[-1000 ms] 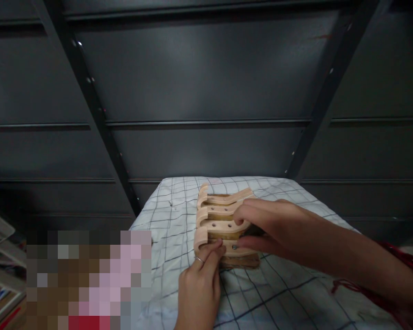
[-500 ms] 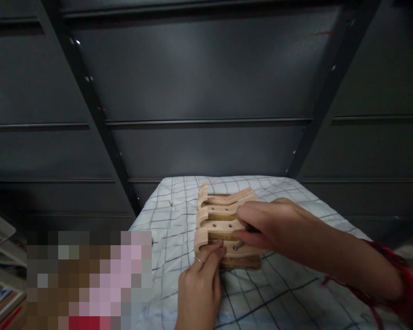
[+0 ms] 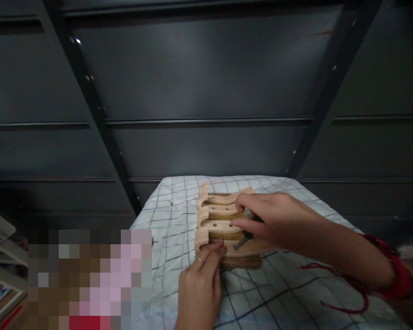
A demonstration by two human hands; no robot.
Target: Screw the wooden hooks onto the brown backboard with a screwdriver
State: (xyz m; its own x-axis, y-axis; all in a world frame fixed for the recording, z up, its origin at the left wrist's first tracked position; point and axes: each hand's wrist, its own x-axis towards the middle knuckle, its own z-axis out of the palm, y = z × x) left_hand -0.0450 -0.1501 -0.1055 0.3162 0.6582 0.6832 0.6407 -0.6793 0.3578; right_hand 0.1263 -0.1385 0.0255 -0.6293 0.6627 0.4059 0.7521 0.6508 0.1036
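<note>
A wooden hook rack point(image 3: 221, 226) lies on the checked cloth, made of several pale strips with curled left ends and small holes, set across a darker board point(image 3: 244, 262). With its fingers pressed on the nearest strip by the curl, my left hand point(image 3: 200, 288) steadies the rack; a ring is on one finger. My right hand point(image 3: 278, 215) has its thumb and fingers around the dark handle of a screwdriver point(image 3: 247, 235). The tool leans, its metal tip on the nearest strip at a screw position. The palm and arm cover the strips' right ends.
White checked cloth point(image 3: 172, 256) covers the surface under the rack. A small screw-like bit point(image 3: 171, 203) lies left of the rack. Dark metal panels point(image 3: 209, 73) rise behind. Shelves point(image 3: 2, 275) stand at far left, beside a blurred-out patch. Red cords point(image 3: 361, 302) dangle from my right wrist.
My right hand has turned and its fingers have spread around the screwdriver, baring more of the handle. The wrist cords have swung out. My left hand and the rack have stayed put.
</note>
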